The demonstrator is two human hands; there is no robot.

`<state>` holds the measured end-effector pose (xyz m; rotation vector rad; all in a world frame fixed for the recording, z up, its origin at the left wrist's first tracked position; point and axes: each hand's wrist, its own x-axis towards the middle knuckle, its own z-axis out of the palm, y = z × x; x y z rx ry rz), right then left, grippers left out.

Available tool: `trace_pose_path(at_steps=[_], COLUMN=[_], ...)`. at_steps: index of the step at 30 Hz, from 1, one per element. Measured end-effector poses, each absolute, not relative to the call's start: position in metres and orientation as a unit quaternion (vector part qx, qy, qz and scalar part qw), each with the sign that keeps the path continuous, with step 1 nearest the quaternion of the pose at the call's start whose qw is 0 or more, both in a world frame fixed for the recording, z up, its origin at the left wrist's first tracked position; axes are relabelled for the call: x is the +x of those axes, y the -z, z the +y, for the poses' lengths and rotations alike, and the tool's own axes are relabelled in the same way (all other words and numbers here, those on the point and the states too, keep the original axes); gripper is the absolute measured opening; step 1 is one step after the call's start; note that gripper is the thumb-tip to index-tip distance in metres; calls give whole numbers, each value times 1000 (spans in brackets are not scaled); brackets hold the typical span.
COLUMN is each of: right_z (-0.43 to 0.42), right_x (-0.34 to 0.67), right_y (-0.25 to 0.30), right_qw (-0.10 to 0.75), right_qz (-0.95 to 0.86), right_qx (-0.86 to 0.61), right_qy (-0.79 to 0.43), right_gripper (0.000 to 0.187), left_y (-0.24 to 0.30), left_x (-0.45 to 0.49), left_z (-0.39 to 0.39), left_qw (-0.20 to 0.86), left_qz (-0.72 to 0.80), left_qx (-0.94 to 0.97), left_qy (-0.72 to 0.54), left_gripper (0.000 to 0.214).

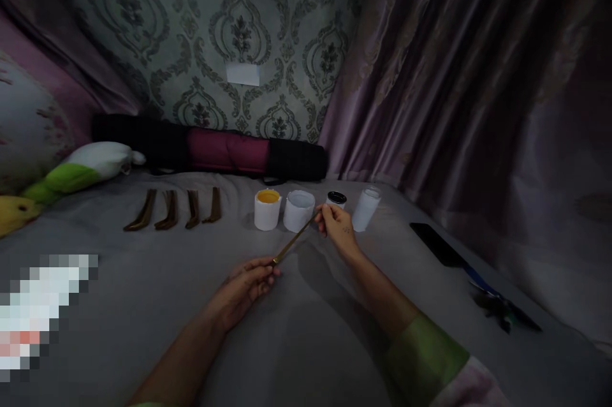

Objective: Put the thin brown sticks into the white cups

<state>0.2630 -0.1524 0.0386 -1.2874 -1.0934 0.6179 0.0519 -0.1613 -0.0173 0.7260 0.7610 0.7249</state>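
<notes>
Grey sheet, one, spread beneath the items. Black-and-maroon roll, one, far side, by the wall. Left hand, near centre; right hand, farther right. Brown curved pieces, four, in a row at far left. Glass, one, just right of three pots: yellow, pale, dark. Slender stick, one, slanting between the hands, left grip grasping its near end, right grip pinching its far end.

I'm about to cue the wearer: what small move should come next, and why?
I'd probably draw the right hand slightly back, holding on to the slender brown piece that spans to the left hand: the right hand partly hides the open dark-filled cup, and whether they touch is unclear from this view.
</notes>
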Motion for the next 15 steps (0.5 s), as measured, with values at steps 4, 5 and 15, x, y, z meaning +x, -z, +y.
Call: trace_pose_path(at_steps=[4, 5, 15], right_z=[-154, -155, -169], right_x=[265, 266, 291], right_y=[-37, -37, -56], right_qw=[623, 625, 640], right_qz=[-468, -466, -433], right_qx=[-564, -564, -581], right_qy=[-272, -273, -255], right_gripper=[30, 30, 24], left_y=[21, 22, 10], left_x=[51, 51, 52], left_z=[-159, -159, -162], left_qw=[804, 804, 802], left_qz=[352, 353, 371], left_qx=[340, 340, 328], left_qy=[-337, -336, -334], left_gripper=[23, 23, 20])
